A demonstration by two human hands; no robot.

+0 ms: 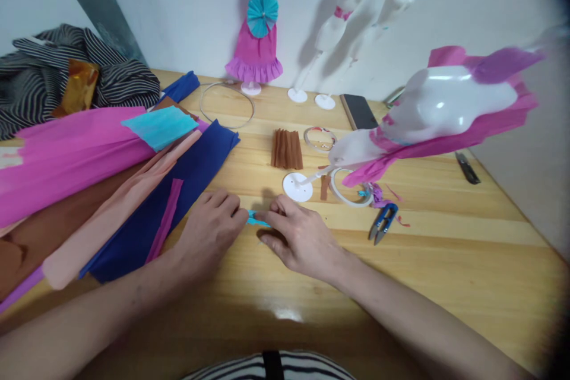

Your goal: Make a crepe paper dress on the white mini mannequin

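Observation:
My left hand (pixel 212 227) and my right hand (pixel 297 236) rest on the wooden table (pixel 436 261), fingertips meeting over a small turquoise paper strip (pixel 256 220). Both hands pinch it from either side. A white mannequin torso wrapped in pink crepe paper (pixel 439 113) leans on its stand close in front of my right hand, its round white base (pixel 297 187) just beyond my fingers.
Crepe paper sheets in pink (pixel 66 160), navy (pixel 178 190), peach and brown lie at left under a turquoise piece (pixel 159 125). Blue thread snips (pixel 383 222), pleated brown paper (pixel 286 149), tape rolls, a wire ring (pixel 227 104), a phone (pixel 358 111), a dressed mannequin (pixel 258 29) and striped cloth (pixel 53 71) surround.

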